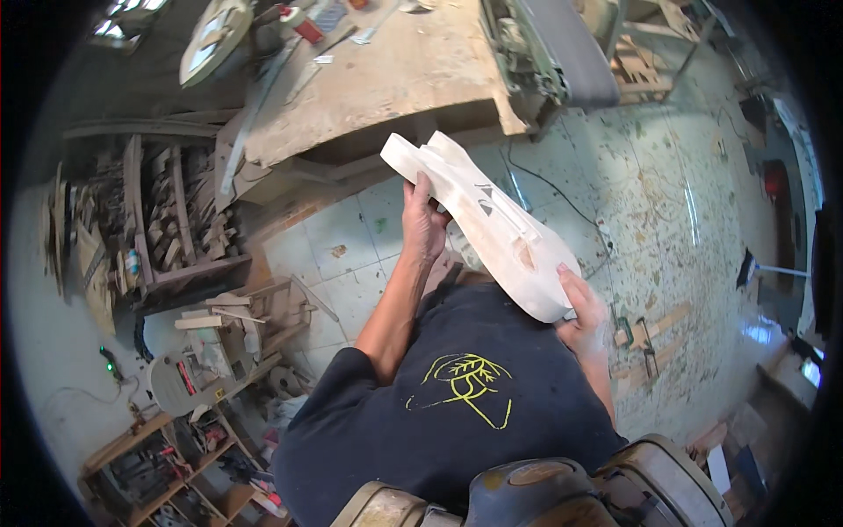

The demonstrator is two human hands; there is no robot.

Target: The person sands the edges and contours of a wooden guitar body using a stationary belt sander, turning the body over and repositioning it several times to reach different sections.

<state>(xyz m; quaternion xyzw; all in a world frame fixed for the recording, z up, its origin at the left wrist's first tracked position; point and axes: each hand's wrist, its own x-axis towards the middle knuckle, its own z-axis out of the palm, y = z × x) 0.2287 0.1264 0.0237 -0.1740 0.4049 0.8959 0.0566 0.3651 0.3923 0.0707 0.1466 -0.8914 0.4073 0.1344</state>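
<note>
The left hand (422,225) clasps the guitar body (497,235) by its horned end and the right hand (583,318) its rounded end, above the floor (650,206), its outline and cavities cut, fittings absent, smoothness hard to judge from here.

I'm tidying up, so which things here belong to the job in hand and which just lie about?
Job in hand:
- pale workpiece, held by the left hand and right hand

Apparently lying about:
- clamps on the floor
- bottle on the bench
- wood scraps in the rack
</note>
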